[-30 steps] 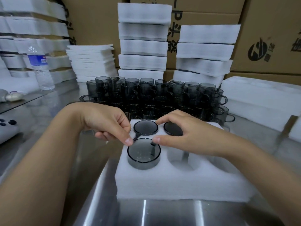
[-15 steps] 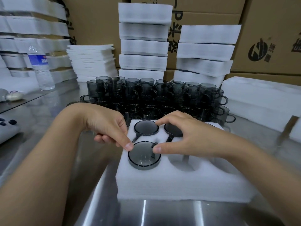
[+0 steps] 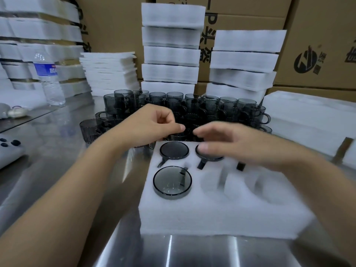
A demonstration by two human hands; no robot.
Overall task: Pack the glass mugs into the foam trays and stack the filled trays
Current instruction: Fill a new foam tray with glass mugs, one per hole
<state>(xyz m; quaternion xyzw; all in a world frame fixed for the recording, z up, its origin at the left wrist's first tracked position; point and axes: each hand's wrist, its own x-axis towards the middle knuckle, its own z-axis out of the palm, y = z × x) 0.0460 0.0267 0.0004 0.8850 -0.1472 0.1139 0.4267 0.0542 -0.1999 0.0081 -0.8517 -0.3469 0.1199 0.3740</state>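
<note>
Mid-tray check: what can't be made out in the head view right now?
- Back-right slot of the foam tray: the right hand covers it; only a dark handle shows.
- Right hand's outline: motion blur.
- Count of loose mugs: hands block the rows.
- Whether the left hand grips one: its knuckles hide that.

Letter P on cardboard box [image 3: 240, 20], black logo on right box [image 3: 317, 35]
</note>
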